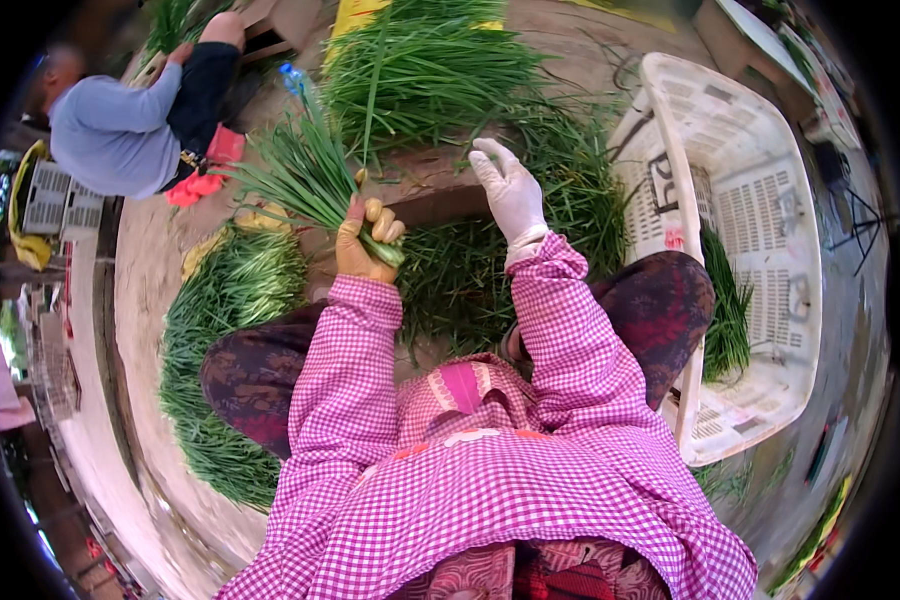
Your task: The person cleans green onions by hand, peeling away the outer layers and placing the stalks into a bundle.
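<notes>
My left hand (pixel 368 243), in a yellowish glove, grips a bunch of long green chives (pixel 305 175) by their cut ends; the leaves fan up and to the left. My right hand (pixel 510 192), in a white glove, reaches forward with fingers apart over the loose chives (pixel 460 275) lying on the ground between my knees. It holds nothing that I can see. Both sleeves are pink and white check.
A large heap of chives (pixel 425 70) lies ahead, and a sorted row of chives (pixel 220 330) curves along my left. A white plastic crate (pixel 760 230) with some chives inside stands at my right. Another person in a grey-blue top (pixel 120 135) crouches at the far left.
</notes>
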`<state>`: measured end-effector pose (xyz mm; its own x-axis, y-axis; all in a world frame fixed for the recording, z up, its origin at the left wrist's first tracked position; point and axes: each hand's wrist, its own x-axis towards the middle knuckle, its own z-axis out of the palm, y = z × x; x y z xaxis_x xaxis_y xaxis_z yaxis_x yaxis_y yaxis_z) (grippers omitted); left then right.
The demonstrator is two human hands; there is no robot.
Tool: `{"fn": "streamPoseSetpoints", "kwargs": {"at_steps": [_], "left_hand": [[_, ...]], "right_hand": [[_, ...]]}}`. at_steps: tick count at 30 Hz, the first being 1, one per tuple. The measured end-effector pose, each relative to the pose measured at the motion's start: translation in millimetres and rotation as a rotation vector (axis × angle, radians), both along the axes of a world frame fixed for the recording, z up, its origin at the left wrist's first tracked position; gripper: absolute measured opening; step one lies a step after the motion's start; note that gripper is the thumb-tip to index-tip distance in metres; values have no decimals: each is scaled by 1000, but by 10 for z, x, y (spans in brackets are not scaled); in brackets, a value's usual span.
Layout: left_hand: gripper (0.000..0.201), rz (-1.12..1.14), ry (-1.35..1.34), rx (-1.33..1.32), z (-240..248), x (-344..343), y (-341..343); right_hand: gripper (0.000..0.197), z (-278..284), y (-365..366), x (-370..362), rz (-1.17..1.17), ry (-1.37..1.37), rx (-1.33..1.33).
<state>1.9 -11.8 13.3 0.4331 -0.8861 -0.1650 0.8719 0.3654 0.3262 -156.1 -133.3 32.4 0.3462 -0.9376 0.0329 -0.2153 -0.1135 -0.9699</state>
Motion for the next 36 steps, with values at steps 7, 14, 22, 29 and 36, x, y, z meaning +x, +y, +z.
{"fn": "streamPoseSetpoints", "kwargs": {"at_steps": [7,14,22,29,36], "left_hand": [[27,56,-17,-35,32,-158,13],[30,-132,-215,204,-64,-460,27],[24,-177,-350,346,-41,-317,66],[25,-182,-452,569,-87,-387,88],[31,-315,-609,603,-98,-391,185]], "right_hand": [[49,-537,385,320,-45,-769,848],[28,-303,708,468,20,-815,885],[29,-276,373,254,136,-623,698],[16,-18,27,18,-39,-697,321],[17,356,-270,-369,-359,-549,-117]]}}
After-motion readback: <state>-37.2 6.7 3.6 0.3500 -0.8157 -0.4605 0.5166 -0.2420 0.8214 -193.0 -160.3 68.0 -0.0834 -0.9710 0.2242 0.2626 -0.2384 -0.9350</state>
